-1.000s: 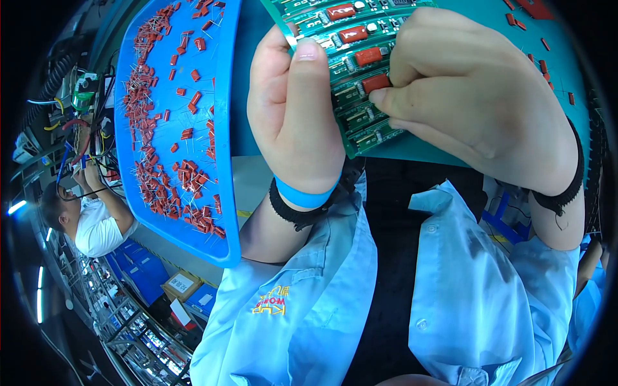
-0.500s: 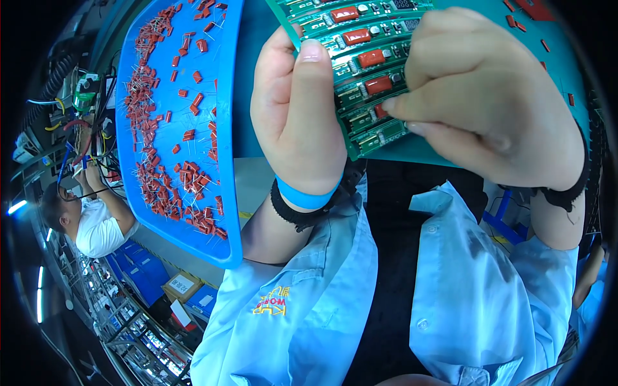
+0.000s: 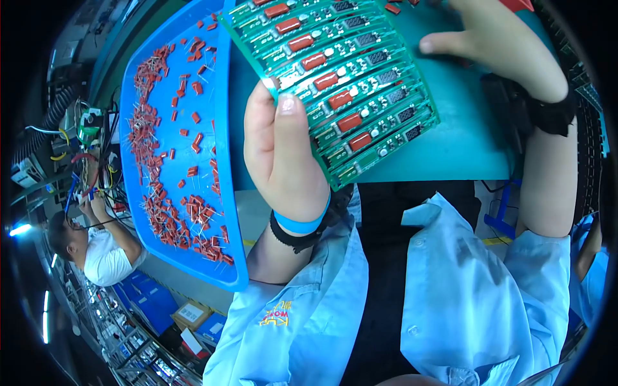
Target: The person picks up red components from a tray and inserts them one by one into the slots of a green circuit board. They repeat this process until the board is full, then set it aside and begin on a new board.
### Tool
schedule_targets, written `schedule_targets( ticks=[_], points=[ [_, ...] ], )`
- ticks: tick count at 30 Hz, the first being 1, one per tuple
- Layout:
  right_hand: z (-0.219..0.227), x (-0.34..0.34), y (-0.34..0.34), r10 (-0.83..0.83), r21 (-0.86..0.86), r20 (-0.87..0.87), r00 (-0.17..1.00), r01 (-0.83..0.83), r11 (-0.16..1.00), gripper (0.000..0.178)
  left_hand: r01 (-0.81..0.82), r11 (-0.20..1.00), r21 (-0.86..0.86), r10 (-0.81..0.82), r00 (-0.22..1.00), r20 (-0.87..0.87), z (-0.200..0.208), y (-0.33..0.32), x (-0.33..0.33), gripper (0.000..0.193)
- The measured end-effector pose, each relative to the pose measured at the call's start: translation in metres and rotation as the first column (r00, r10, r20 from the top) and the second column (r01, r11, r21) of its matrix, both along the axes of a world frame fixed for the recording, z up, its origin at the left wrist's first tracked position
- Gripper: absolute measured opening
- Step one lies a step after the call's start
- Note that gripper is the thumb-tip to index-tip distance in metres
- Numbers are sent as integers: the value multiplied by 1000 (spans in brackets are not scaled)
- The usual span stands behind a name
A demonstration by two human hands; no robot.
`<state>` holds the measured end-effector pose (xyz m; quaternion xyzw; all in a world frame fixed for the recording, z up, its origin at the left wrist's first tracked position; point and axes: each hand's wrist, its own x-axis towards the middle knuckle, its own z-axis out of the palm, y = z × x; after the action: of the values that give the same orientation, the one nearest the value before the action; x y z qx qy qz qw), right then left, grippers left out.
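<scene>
My left hand grips the left edge of a green circuit board panel, thumb on top. The panel is tilted and divided into several narrow strips. Most strips bear a red capacitor, a small white part and a dark display block; the strip nearest me shows no red capacitor. My right hand is off the panel at the upper right, thumb stretched out and apart from the fingers, with nothing visible in it. Its fingertips are partly cut off by the picture's top edge, near loose red capacitors.
A blue tray at the left holds many scattered red capacitors with wire leads. Under my hands lies a green work mat. A dark object stands by my right wrist. Another person works at the far left among cables.
My right hand has let go of the capacitor on the second-nearest strip and moved up and away, its thumb and fingers spreading. More of the panel now shows.
</scene>
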<state>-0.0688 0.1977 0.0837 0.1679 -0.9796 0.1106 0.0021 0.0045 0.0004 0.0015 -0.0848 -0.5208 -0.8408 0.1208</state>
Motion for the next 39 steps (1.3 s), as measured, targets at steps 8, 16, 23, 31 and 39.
schedule_targets(
  ticks=[8, 16, 23, 31, 39],
  points=[
    [-27, -18, -2, 162, -215, -110, 981, -182, 959, 30, 3, 1000, 5, -3, 1000, 0, 3, 1, 1, 34],
    [-20, -13, -7, 43, -450, -42, 998, -57, 891, 14, 9, 1000, -14, -9, 1000, 8, 1, -1, 0, 33],
    [-25, -17, 2, -23, -493, -154, 988, -56, 868, 12, 13, 1000, 6, -13, 1000, 5, 3, 1, 0, 33],
    [-25, -15, -2, 135, -595, -129, 982, -185, 782, 11, 39, 998, 48, -39, 999, 0, -2, -2, -4, 33],
    [5, 18, -16, 372, -410, -237, 897, -440, 799, 17, 3, 1000, 11, -3, 1000, 5, 1, -2, -4, 34]
  ],
)
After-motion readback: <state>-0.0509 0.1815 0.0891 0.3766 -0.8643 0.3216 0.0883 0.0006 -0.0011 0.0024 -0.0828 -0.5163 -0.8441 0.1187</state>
